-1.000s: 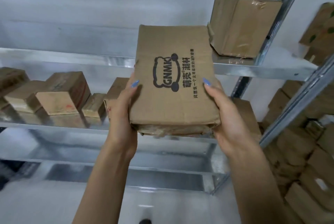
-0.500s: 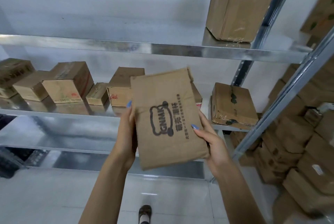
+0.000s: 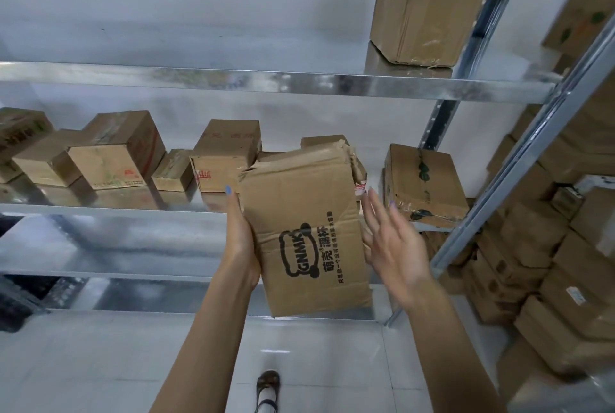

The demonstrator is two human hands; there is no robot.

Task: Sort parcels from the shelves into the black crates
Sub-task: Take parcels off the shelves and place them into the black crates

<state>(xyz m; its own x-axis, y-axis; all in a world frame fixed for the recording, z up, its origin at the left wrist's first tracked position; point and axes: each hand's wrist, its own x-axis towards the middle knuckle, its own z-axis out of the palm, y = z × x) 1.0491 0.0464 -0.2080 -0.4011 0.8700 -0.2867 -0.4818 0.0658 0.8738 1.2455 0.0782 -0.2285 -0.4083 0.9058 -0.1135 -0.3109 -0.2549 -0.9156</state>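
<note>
- Right hand has let go of the printed parcel; fingers now straight and spread beside its right edge, contact unclear.
- Left hand grips the parcel's left edge, held before the middle shelf.

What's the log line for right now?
GNMK box: tilted, held in front of the shelves | left hand: grips its left edge | right hand: fingers straight, by its right edge, contact unclear

1. Upper galvanised steel shelf: one tall brown cardboard box, upper right of frame.
2. Middle steel shelf: row of small brown cardboard boxes at left; flat taped carton at right.
3. Pale tiled floor: stacked brown cartons, lower right.
</note>
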